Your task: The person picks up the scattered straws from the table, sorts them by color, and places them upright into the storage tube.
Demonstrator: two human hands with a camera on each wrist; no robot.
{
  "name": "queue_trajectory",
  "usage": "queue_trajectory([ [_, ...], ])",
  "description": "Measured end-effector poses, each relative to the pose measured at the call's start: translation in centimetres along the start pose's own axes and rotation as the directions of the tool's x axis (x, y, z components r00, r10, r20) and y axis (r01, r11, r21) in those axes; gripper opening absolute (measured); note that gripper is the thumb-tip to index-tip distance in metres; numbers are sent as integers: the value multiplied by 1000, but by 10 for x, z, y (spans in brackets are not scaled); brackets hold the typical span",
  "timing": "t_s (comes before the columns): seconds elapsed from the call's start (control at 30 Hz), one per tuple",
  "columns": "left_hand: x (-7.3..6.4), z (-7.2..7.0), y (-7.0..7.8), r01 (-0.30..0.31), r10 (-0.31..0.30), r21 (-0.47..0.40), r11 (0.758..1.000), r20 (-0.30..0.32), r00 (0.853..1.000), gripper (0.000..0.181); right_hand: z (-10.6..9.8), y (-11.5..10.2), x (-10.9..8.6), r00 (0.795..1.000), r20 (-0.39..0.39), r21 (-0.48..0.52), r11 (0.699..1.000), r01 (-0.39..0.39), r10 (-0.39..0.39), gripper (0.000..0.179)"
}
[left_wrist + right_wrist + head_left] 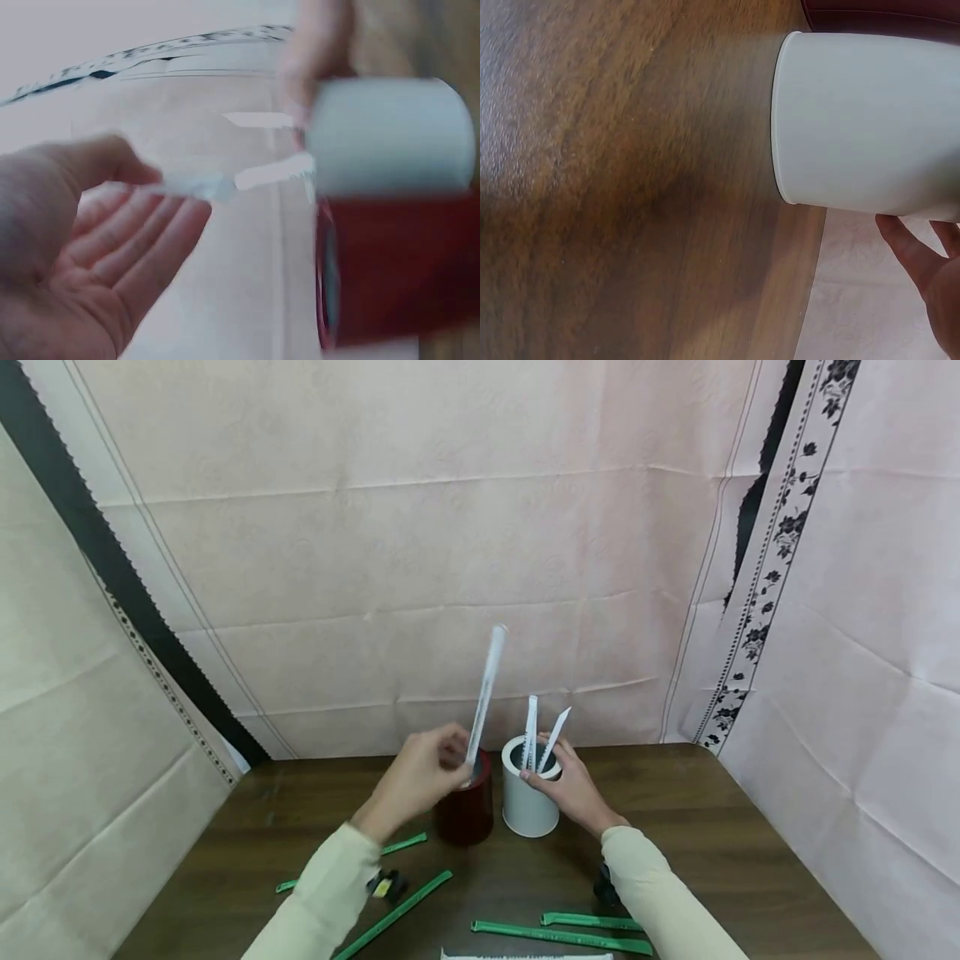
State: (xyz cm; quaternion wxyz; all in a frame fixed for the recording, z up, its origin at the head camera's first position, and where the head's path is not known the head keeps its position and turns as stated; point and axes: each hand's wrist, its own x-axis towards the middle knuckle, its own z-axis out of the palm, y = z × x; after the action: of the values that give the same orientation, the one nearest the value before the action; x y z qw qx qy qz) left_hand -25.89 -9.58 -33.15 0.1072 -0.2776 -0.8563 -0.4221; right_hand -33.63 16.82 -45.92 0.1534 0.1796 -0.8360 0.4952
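Observation:
My left hand (427,772) pinches a long white stick packet (489,681) between thumb and fingers. That packet stands nearly upright, its lower end at the mouth of a dark red-brown cup (463,818). In the left wrist view the left hand (97,225) is slightly blurred. My right hand (573,789) grips the white cup (528,806) near its rim, thumb in front and fingers at the far side. Two white stick packets (531,727) lean inside the white cup. From the right wrist view, fingertips (900,236) touch the white cup's wall.
Green stick packets (562,937) lie at the table's front right, and another green packet (397,912) lies at the left. A white packet (525,957) shows at the bottom edge. Pale cloth walls (450,552) enclose the wooden table (712,843) at the back and sides.

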Motion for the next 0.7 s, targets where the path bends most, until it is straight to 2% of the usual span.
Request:
queue_trajectory([
  [0.13, 45, 25, -1, 110, -125, -178, 978, -74, 989, 10, 3, 2, -2, 1000, 10, 9, 1000, -13, 13, 72],
  [0.23, 65, 49, -12, 175, -200, -257, 950, -76, 977, 11, 6, 3, -5, 999, 13, 13, 999, -31, 31, 73],
  [0.3, 71, 62, -20, 222, -246, -222, 949, -85, 966, 12, 8, 2, -6, 999, 17, 26, 999, -36, 35, 72],
  [0.4, 73, 77, -33, 269, -282, -134, 954, -97, 954, 10, 10, 1, -7, 999, 26, 42, 998, -40, 39, 71],
  [0.53, 70, 81, -37, 312, -316, -54, 949, -104, 943, 10, 9, -1, -5, 999, 20, 37, 999, -28, 27, 70],
  [0.6, 70, 75, -32, 323, -323, -25, 946, -101, 941, 15, 6, -2, -3, 1000, 4, 22, 1000, -12, 12, 69],
  [0.7, 71, 59, -21, 342, -344, -43, 939, -94, 934, 31, 2, -1, 0, 1000, -18, -1, 1000, 14, -15, 70],
])
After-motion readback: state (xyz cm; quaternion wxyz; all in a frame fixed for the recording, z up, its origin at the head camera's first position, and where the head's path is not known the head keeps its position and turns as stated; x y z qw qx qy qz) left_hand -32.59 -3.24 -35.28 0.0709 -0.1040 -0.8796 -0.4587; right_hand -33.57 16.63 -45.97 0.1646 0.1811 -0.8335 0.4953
